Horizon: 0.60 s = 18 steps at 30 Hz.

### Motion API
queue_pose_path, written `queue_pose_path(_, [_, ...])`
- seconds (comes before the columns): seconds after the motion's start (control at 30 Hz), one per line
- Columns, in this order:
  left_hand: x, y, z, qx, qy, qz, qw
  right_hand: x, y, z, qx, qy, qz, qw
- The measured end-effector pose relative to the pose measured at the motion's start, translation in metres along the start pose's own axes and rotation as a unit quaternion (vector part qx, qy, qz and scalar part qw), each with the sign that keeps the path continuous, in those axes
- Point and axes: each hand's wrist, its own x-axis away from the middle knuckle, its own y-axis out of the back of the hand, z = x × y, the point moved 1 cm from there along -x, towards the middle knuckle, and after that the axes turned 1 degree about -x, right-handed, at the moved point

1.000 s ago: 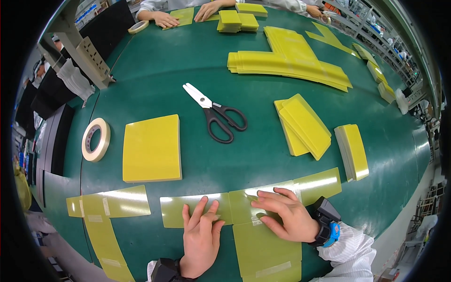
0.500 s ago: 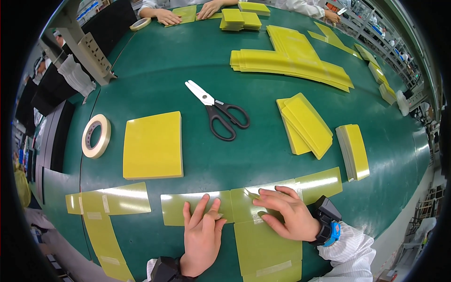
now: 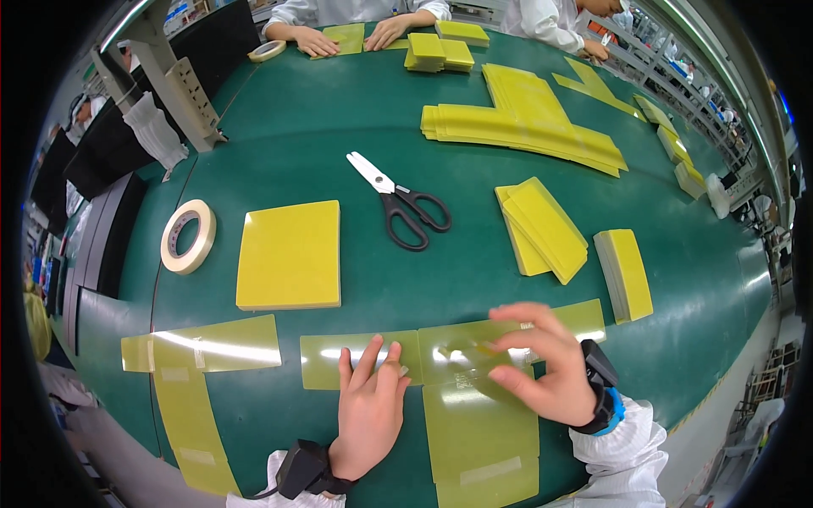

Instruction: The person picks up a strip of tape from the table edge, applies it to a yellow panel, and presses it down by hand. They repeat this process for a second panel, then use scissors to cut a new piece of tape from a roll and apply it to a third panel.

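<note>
A T-shaped layout of translucent yellow sheets (image 3: 478,427) lies in front of me, with strips of clear tape across some of its joins. My left hand (image 3: 370,406) rests with spread fingers on the left sheet (image 3: 318,362) of the top row. Beside its index finger and thumb sits a small whitish bit, too small to make out. My right hand (image 3: 550,368) hovers above the top row's right part, fingers and thumb apart and slightly blurred, with nothing visible between them. Another taped T-shaped piece (image 3: 182,406) lies to the left.
Beyond my hands are a thick yellow sheet stack (image 3: 288,254), a tape roll (image 3: 188,237), black-handled scissors (image 3: 398,203), fanned yellow sheets (image 3: 542,229) and a narrow stack (image 3: 625,275). Farther off lie piled T-shaped pieces (image 3: 525,118). A co-worker's hands (image 3: 318,42) touch a sheet across the table.
My right hand has lifted off the sheets and moved slightly right, its fingers spreading. My left hand stays on the left sheet. The whole view has shifted a little.
</note>
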Motion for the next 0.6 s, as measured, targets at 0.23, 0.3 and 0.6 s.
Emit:
queue_pose_path(0.23, [0.000,-0.005,0.001,0.014,0.004,-0.011,1.000,-0.038,-0.044,-0.017,0.028,-0.039,0.059,0.997])
queue_pose_path(0.3, [0.000,-0.009,0.002,0.015,0.000,-0.012,1.000,-0.031,-0.058,-0.031,0.023,-0.078,0.062,0.995])
queue_pose_path(0.6, [0.003,-0.004,0.002,0.011,0.012,-0.001,1.000,-0.021,-0.075,-0.033,0.058,-0.099,0.067,0.991])
